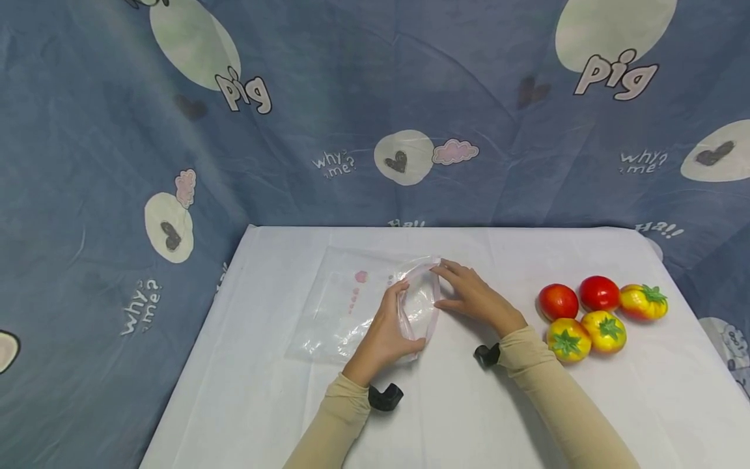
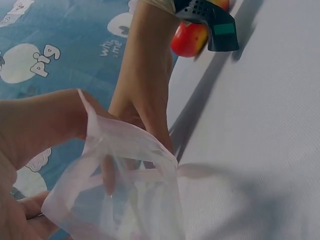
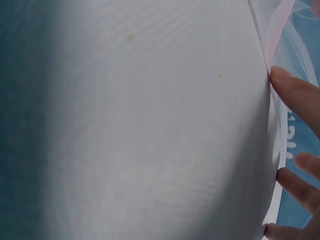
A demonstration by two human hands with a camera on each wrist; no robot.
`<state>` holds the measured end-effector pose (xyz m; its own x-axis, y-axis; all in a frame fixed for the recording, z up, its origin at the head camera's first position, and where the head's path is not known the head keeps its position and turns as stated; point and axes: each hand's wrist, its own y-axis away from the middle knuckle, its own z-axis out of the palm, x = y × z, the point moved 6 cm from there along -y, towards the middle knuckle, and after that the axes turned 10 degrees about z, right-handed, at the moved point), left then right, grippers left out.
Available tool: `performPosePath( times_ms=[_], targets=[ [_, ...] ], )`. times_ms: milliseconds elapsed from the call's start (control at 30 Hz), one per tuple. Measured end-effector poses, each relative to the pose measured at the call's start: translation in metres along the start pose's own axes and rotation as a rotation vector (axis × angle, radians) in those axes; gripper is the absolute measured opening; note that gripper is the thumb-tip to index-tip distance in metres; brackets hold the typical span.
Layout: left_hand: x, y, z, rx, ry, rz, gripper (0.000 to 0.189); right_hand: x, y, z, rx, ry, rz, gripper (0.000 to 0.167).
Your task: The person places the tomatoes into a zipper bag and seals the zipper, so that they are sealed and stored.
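A clear plastic bag (image 1: 334,312) with pinkish edging and small pink print lies on the white table, its mouth spread toward the right. My left hand (image 1: 379,332) is at that mouth, thumb and forefinger stretched wide apart along the rim. In the left wrist view, one of its digits shows through the translucent film of the bag (image 2: 150,200). Opposite, my right hand (image 1: 477,296) touches the bag's right rim with spread fingers and thumb. The right wrist view shows those fingers (image 3: 300,192) fairly straight and apart from one another. Part of the left hand's grip is hidden.
To the right on the white table (image 1: 469,417) sit several shiny round fruits: two red ones (image 1: 599,294) and yellow-red ones (image 1: 568,340) with green leafy tops. A blue printed cloth (image 1: 351,98) hangs behind and beside the table. Black cameras (image 1: 385,397) are strapped at both wrists.
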<state>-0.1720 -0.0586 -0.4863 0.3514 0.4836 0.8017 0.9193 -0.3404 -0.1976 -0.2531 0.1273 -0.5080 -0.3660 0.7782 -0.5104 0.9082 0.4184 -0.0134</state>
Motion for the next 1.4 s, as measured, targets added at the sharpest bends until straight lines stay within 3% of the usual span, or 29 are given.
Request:
performPosePath(
  times_ms=[667, 967, 1400],
  targets=[
    [-0.002, 0.001, 0.005, 0.004, -0.025, 0.015, 0.118, -0.006, 0.004, 0.001, -0.005, 0.023, -0.015, 0.075],
    [-0.002, -0.001, 0.006, 0.01, -0.044, 0.024, 0.116, -0.01, 0.013, -0.006, 0.035, 0.013, -0.016, 0.079],
    [0.001, 0.0, 0.005, 0.006, -0.038, 0.004, 0.118, 0.002, 0.032, -0.027, 0.119, -0.019, 0.046, 0.067]
  ],
)
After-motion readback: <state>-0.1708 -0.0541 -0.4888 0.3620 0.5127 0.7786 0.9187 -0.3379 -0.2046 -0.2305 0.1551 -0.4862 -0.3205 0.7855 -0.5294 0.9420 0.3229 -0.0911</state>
